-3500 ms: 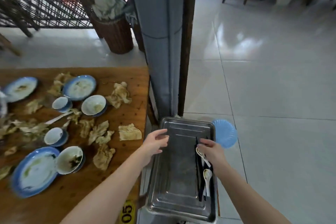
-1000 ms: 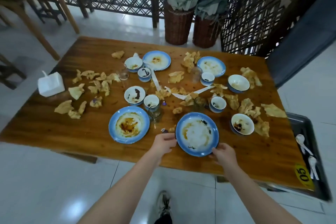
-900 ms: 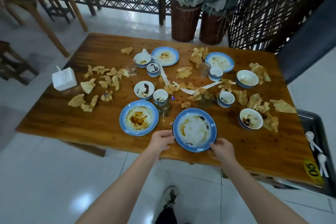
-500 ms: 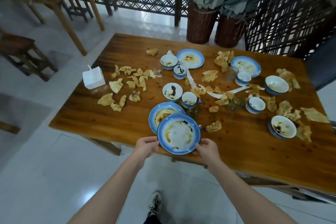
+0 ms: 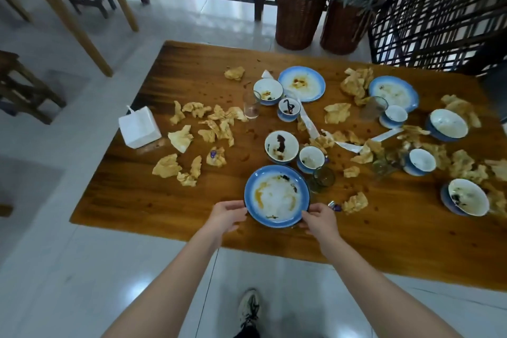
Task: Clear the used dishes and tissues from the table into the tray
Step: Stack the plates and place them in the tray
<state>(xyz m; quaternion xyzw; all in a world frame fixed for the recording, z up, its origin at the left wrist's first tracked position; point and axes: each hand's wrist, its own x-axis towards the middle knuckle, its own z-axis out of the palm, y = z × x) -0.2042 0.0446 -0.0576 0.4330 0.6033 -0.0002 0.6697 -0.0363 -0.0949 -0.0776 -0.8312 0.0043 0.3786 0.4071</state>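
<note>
Glossy wooden table, round blue-rimmed plate

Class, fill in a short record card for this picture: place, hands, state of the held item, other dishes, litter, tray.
Place: wooden table, viewed from above
Hands: left hand and right hand both grip the blue-rimmed plate by its rim
Plate state: smeared with sauce, near the table's front edge
Other dishes: other plates, bowls, cups and glasses, used, on the table
Litter: crumpled tissues scattered; white tissue box at the left
Tray: not in view
</note>
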